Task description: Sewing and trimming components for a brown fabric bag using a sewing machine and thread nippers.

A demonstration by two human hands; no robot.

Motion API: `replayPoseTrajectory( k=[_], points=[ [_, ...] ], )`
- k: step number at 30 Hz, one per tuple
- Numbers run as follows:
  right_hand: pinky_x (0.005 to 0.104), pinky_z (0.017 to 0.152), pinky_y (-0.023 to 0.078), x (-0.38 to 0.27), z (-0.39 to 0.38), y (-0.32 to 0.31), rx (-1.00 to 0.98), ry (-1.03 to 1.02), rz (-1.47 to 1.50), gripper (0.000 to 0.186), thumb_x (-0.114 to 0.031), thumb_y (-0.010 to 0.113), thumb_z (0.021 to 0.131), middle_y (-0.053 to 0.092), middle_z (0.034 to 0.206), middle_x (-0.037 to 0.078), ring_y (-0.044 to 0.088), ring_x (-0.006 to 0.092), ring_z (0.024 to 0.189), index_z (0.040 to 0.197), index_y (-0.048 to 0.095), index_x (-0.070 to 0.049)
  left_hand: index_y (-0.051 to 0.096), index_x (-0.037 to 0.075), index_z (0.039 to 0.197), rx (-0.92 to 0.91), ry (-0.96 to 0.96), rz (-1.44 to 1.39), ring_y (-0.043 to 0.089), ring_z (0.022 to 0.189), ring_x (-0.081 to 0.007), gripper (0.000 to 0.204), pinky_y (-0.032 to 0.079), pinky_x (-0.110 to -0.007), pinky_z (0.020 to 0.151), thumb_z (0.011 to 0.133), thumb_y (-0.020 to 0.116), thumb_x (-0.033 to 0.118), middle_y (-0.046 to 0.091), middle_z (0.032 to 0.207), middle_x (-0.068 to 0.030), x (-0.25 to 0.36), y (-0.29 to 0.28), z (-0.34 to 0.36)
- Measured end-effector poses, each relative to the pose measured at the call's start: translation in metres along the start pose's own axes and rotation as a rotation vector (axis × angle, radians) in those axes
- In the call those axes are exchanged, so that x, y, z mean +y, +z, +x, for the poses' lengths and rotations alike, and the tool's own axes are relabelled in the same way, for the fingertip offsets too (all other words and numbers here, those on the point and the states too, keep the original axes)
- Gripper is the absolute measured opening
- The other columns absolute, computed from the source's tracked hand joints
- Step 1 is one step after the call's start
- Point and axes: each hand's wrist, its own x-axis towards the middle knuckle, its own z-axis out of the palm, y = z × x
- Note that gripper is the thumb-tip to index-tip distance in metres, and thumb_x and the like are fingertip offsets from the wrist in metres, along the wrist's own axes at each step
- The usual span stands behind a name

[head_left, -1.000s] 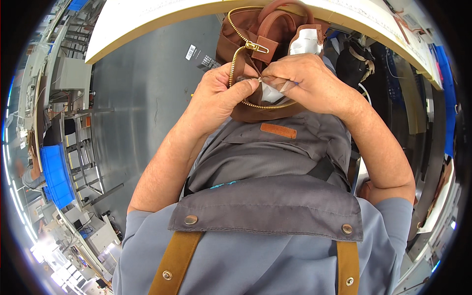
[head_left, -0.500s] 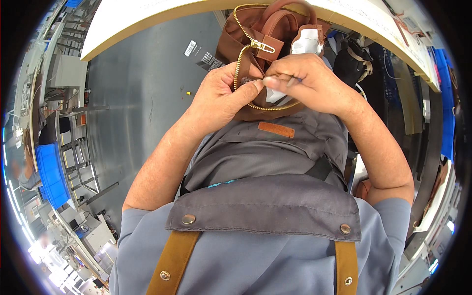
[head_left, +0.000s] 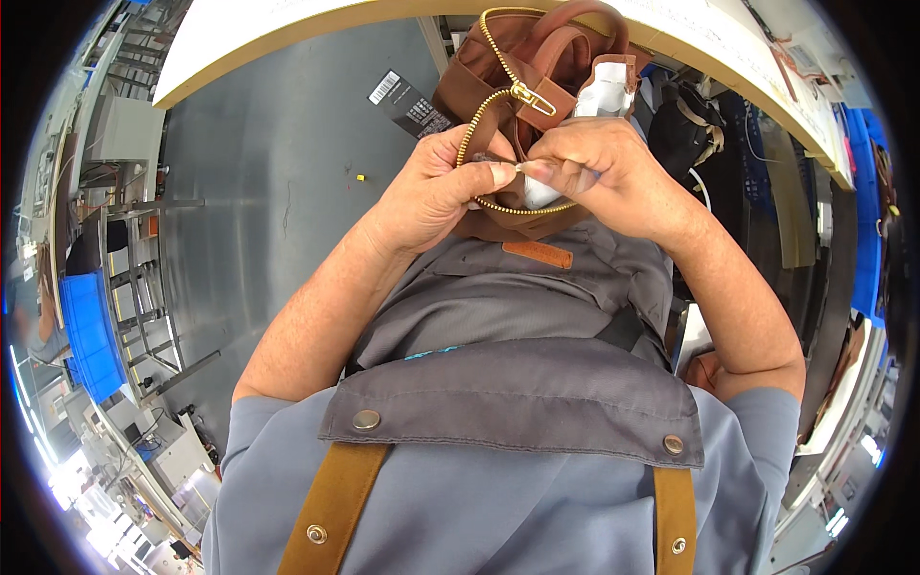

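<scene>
A soft brown bag (head_left: 468, 84) with a curving gold-toothed zipper (head_left: 518, 92) lies toward twelve o'clock. At its eight o'clock, the left hand (head_left: 431, 187) pinches the bag's fabric between thumb and fingers. At its four o'clock, the right hand (head_left: 611, 171) curls fingertips close beside; whether they pinch anything cannot be told.

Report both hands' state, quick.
Left hand: closed, holding the brown bag at its opening.
Right hand: closed; what it pinches cannot be told.
</scene>
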Motion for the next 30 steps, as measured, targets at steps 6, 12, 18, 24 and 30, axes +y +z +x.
replayPoseTrajectory(
  k=[6,12,18,24,30],
  points=[
    [0.0371,0.065,0.047,-0.002,-0.001,-0.001,-0.009,-0.027,0.049,0.024,-0.022,0.064,0.097,0.064,0.075,0.012,0.062,0.0285,0.07,0.087,0.065,-0.001,0.063,0.003,0.093,-0.132,0.007,-0.105,0.058,0.08,-0.0091,0.011,0.048,-0.027,0.075,0.092,0.068,0.013,0.064,0.086,-0.0015,0.0,-0.003,0.001],
    [0.0402,0.073,0.05,-0.001,-0.001,-0.003,-0.069,-0.029,0.011,0.013,-0.013,0.063,0.093,0.066,0.086,0.013,0.064,0.0329,0.082,0.095,0.064,0.0,0.061,0.006,0.087,-0.044,-0.04,0.274,0.049,0.071,-0.0052,0.016,0.039,-0.024,0.062,0.091,0.071,0.018,0.058,0.077,0.0028,0.024,0.007,-0.007],
    [0.0436,0.081,0.05,-0.003,-0.002,-0.007,-0.114,-0.045,-0.056,0.02,-0.004,0.059,0.085,0.067,0.094,0.014,0.065,0.0368,0.091,0.103,0.063,0.0,0.059,0.003,0.081,0.033,-0.04,0.674,0.047,0.067,-0.0039,0.02,0.039,-0.024,0.06,0.097,0.061,0.015,0.055,0.07,0.0028,0.039,0.023,-0.008],
    [0.043,0.076,0.05,0.0,-0.003,-0.001,-0.015,-0.117,-0.061,0.017,-0.006,0.06,0.086,0.066,0.089,0.014,0.064,0.0355,0.086,0.101,0.064,-0.001,0.063,0.002,0.084,0.088,0.08,0.447,0.054,0.07,-0.0062,0.018,0.046,-0.026,0.063,0.096,0.061,0.015,0.063,0.075,0.0004,0.019,0.021,-0.009],
    [0.0418,0.073,0.049,0.003,-0.007,-0.001,-0.016,-0.099,-0.023,0.015,-0.012,0.062,0.091,0.065,0.084,0.013,0.063,0.0343,0.081,0.1,0.066,-0.002,0.063,0.002,0.084,0.108,0.058,0.272,0.054,0.073,-0.0056,0.016,0.045,-0.026,0.065,0.095,0.061,0.013,0.064,0.078,0.0002,0.009,0.024,-0.011]
  ],
)
